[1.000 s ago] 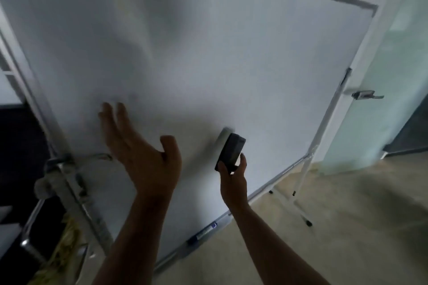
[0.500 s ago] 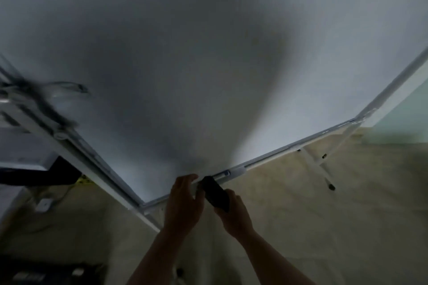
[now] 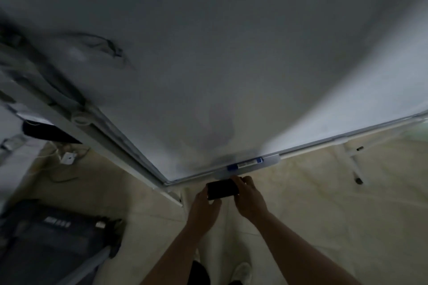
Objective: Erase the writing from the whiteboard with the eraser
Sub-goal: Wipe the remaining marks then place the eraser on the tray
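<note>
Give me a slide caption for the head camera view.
Both hands, left hand and right hand, hold a black eraser just below the whiteboard tray, where a blue marker lies.

Dim and underexposed throughout, with a broad dark shadow across the whiteboard and a brighter band toward its right side. Blurred and smeared at the left edge; strong wide-angle bending of straight lines.

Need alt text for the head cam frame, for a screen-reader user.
Two hands hold a black eraser just below the bottom edge of a whiteboard: left hand at its left end, right hand at its right. A blue marker lies in the tray above; dark smudges remain at the board's upper left.
</note>
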`<state>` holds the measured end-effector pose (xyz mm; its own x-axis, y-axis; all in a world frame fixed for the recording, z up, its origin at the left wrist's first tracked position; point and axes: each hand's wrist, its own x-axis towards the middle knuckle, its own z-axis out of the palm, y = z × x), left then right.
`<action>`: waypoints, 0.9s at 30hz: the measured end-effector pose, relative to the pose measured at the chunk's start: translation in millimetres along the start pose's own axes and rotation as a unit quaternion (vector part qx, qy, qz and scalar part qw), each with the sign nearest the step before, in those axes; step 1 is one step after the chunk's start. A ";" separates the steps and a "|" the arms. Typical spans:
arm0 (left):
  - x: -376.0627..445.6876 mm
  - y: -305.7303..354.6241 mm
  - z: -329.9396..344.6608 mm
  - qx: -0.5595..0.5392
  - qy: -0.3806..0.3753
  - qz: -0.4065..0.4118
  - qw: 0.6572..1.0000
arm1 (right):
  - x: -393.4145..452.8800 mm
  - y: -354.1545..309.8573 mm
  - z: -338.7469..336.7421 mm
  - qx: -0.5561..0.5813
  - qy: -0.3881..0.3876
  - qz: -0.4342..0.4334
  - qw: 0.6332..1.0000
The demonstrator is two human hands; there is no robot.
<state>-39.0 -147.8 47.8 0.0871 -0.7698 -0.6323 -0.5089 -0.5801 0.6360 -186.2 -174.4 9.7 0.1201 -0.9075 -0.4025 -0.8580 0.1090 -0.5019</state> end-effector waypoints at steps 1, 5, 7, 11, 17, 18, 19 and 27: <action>3.5 1.4 -0.3 -0.018 0.000 -0.002 1.000 | 4.7 -0.4 0.9 0.008 0.002 0.003 1.000; 22.5 3.0 -1.7 -0.080 0.022 -0.006 0.997 | 25.6 -2.3 7.7 0.071 -0.001 0.031 0.997; 33.1 -0.3 -1.2 -0.095 0.035 -0.027 0.994 | 35.2 -3.7 11.4 0.121 0.004 0.056 0.991; 53.3 -12.7 2.7 -0.107 0.091 -0.054 0.989 | 52.1 -8.6 19.9 0.171 -0.020 0.080 0.982; 68.4 -16.2 15.2 -0.090 0.090 -0.091 0.988 | 74.1 -9.9 27.2 0.255 -0.050 0.151 0.954; 71.7 -16.3 17.7 -0.088 0.093 -0.092 0.988 | 76.9 -7.4 29.1 0.257 -0.055 0.158 0.952; 70.7 -11.4 18.3 -0.086 0.094 -0.093 0.987 | 79.0 -5.0 31.4 0.256 -0.060 0.165 0.951; 69.9 15.8 29.7 -0.103 0.078 -0.091 0.987 | 81.3 10.3 25.2 0.244 -0.014 0.185 0.952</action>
<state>-66.4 -202.8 0.6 0.3010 -0.6701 -0.6785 -0.2892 -0.7421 0.6047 -172.7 -236.8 -47.4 -0.1268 -0.7602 -0.6372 -0.5115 0.6005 -0.6146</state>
